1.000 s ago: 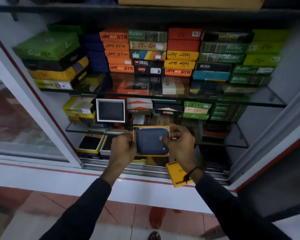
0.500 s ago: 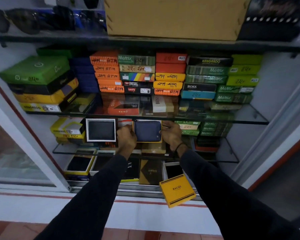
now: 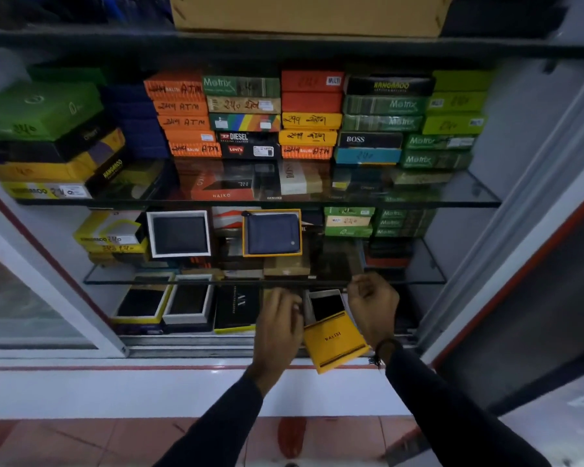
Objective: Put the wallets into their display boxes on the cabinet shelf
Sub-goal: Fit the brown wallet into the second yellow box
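A navy blue wallet (image 3: 273, 233) sits in a yellow-rimmed display box (image 3: 244, 246) propped upright on the middle glass shelf (image 3: 402, 281). To its left stands a white-rimmed box with a dark wallet (image 3: 179, 234). My left hand (image 3: 277, 326) hovers at the bottom shelf beside a yellow Balisi lid (image 3: 334, 342) that leans at the cabinet's front edge; I cannot tell whether it touches the lid. My right hand (image 3: 373, 306) hangs loosely curled to the right of the lid, holding nothing. Between them lies a white-rimmed box with a black wallet (image 3: 326, 305).
The upper glass shelf (image 3: 469, 197) carries several stacked closed boxes. Open boxes with dark wallets (image 3: 142, 303) and a black closed box (image 3: 236, 306) line the bottom shelf. A sliding glass door (image 3: 31, 291) stands at the left; the cabinet frame (image 3: 486, 298) is at the right.
Both hands set the boxed navy wallet upright on the middle shelf, let go, and dropped down to the bottom shelf near the yellow lid.
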Demonstrator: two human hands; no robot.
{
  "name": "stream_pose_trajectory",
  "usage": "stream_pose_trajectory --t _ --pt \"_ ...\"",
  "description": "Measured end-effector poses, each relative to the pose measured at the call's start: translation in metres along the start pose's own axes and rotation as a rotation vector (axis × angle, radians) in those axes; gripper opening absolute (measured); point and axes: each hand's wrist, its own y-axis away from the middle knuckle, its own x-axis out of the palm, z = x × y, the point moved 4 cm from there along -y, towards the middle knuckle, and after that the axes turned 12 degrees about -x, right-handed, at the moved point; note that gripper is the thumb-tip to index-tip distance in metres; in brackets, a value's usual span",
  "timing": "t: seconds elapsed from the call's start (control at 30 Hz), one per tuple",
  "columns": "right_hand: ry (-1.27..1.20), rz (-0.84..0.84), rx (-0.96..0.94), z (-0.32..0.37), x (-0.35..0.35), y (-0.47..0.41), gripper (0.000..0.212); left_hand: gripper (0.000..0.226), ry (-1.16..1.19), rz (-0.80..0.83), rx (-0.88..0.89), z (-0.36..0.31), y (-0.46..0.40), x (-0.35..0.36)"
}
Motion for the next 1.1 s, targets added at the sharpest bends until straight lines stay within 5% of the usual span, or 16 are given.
stream_pose_trajectory --t 0.1,0.17,0.27,0.37,0.57,0.73,0.9,1.1 --pt "0.127 0.133 0.082 -0.030 -0.004 0.028 0.002 0.019 -0.109 0.323 0.033 -0.003 0.023 0.040" --pt "0.219 0.341 0.233 -0.060 0.001 0.045 0.016 0.048 -0.317 0.489 -0.018 -0.002 0.032 0.067" --pt "0.144 0.573 0.510 -0.087 0.008 0.064 0.013 0.094 -0.520 0.595 -0.085 0.004 0.034 0.090" --pt "0.036 0.563 0.620 -0.093 0.011 0.070 0.018 0.115 -0.562 0.673 -0.095 0.003 0.030 0.110" --pt "-0.283 0.550 0.935 -0.109 0.006 0.081 0.040 0.123 -0.486 0.724 -0.055 -0.003 0.019 0.119" --pt "-0.318 0.505 0.923 -0.099 0.014 0.085 0.035 0.123 -0.249 0.736 -0.101 -0.004 0.004 0.094" --pt "-0.386 0.332 0.802 -0.072 0.029 0.073 0.033 0.120 -0.294 0.789 -0.112 0.001 -0.003 0.078" --pt "-0.416 0.435 0.780 -0.070 0.029 0.075 0.033 0.114 -0.258 0.803 -0.167 0.002 -0.006 0.070"
